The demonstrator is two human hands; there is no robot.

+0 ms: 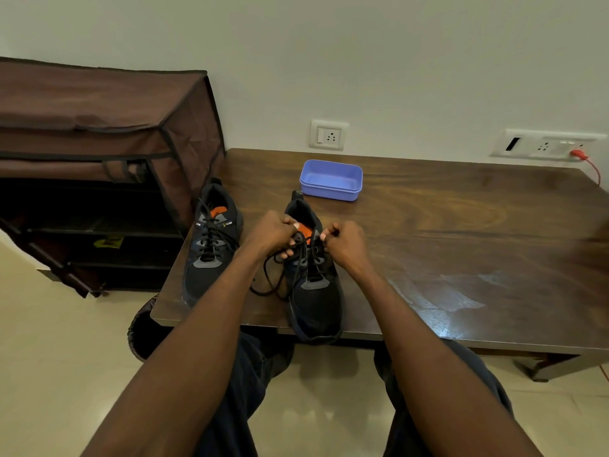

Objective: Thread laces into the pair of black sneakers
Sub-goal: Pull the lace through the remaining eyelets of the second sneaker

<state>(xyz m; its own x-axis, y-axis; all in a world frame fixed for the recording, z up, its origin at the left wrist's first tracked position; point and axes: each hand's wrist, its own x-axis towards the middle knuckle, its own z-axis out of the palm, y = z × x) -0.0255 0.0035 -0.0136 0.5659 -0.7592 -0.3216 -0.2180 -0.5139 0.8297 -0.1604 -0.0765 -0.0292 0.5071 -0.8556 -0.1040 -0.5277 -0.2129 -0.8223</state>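
On the table [461, 225], the laced sneaker [211, 252] sits left of my left hand [275, 234], which pinches the black lace [273, 278] over the second sneaker [313, 291], my right hand [342, 242] pinching its other end.

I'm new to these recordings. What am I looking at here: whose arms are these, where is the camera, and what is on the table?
There is no machine: a person wears one camera on the head, looking down at their own arms. On the wooden table stand two black sneakers. The left sneaker is already laced. Both hands work on the right sneaker: the left hand and the right hand each pinch its black lace near the top eyelets. Behind sits an empty blue plastic box. A brown fabric shoe rack stands beside the table.
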